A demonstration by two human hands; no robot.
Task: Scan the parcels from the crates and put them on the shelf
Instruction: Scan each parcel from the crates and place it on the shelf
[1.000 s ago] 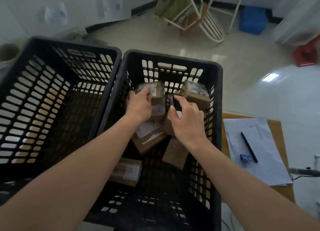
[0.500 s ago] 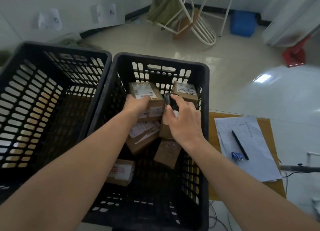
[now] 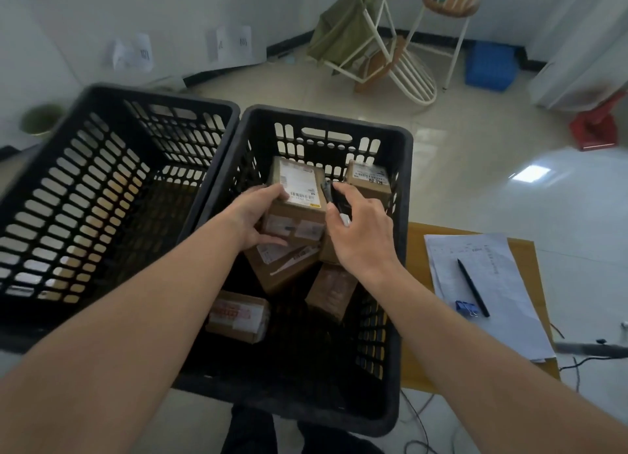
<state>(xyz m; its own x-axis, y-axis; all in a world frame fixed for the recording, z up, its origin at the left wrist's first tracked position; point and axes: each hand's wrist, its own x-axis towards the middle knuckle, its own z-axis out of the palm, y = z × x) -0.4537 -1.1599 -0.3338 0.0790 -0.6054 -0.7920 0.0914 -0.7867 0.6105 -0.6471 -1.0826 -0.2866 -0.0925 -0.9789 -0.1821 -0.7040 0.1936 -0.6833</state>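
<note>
Head view, parcel point(image 3: 296, 195) in left grip point(image 3: 255, 215)

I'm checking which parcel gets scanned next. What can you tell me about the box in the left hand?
The box is brown cardboard, taped, with a white printed label and a yellow strip on its upturned face. It sits tilted atop other parcels at the far end of the right crate. The left hand grips its near-left side; the right hand holds a dark scanner beside it.
</note>
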